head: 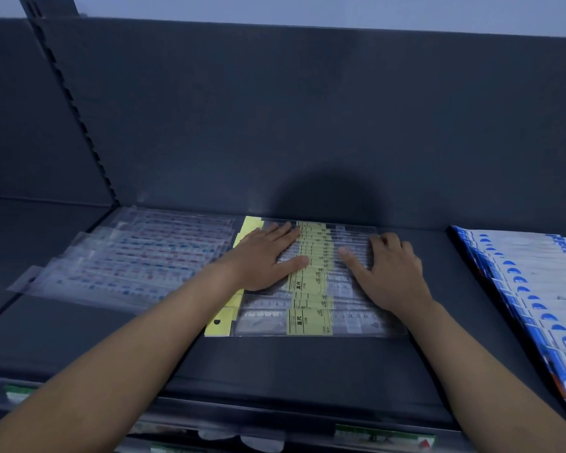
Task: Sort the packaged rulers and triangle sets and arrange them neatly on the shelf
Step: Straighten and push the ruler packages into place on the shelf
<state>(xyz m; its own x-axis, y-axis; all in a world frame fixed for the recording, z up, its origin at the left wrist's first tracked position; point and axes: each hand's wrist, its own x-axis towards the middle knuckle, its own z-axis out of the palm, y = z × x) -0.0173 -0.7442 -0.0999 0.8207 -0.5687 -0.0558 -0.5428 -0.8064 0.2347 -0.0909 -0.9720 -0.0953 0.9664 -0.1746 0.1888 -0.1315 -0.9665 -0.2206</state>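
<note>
Both my hands lie flat on the row of yellow-labelled ruler packs in the middle of the dark shelf. My left hand rests palm down on the left part of the row, fingers straight and close together, pointing right across the yellow labels, thumb stretched out along the nearer side. My right hand rests palm down on the right part, fingers reaching to the far edge of the packs and thumb pointing left toward the labels. Neither hand grips anything; both only rest on the plastic.

The packs overlap one another from the far side of the shelf to the near side, with their yellow header cards sticking out at the left end.

To the left, just beside them, lies a fanned row of clear ruler packs with red and blue marks. To the right, well apart, lies an overlapping row of blue-and-white packs. Behind everything stands the dark back panel.
</note>
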